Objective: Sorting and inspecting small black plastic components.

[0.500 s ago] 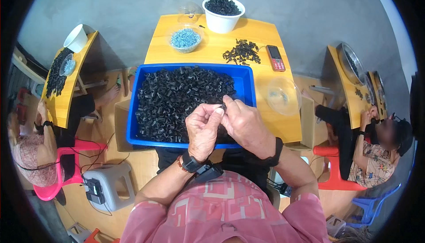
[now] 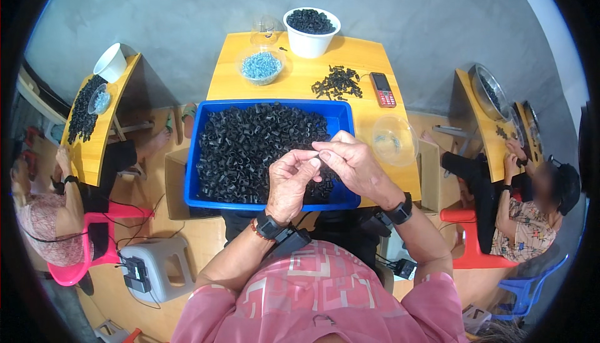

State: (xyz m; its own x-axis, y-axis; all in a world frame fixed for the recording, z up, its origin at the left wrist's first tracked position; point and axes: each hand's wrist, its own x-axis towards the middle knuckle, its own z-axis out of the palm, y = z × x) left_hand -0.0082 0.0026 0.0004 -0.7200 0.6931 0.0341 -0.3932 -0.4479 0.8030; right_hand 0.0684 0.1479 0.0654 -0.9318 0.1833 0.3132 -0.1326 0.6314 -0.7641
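Observation:
My left hand [image 2: 292, 179] and my right hand [image 2: 353, 163] meet fingertip to fingertip over the near right part of a blue tray [image 2: 275, 205]. Both are closed in a pinch, thumbs against fingers. Whatever small thing lies between them is hidden by the fingertips. Under and beyond my hands, the tray holds a deep heap of small black plastic clips [image 2: 250, 149]. Beyond its far rim, a clear bowl [image 2: 261, 68] contains many small bluish metal screws. To the right of the tray is a shallow clear dish [image 2: 395, 143] with a few screws inside.
On the yellow table [image 2: 369, 55] stand a white bucket [image 2: 310, 44] of black parts, a loose pile of black pieces [image 2: 337, 82] and a red keypad phone [image 2: 384, 90]. Two people sit at side tables, left and right. A grey stool [image 2: 159, 268] stands behind left.
My hands remain together, but the fingertips have shifted and the right hand has turned a little. The table and tray appear slightly lower in view.

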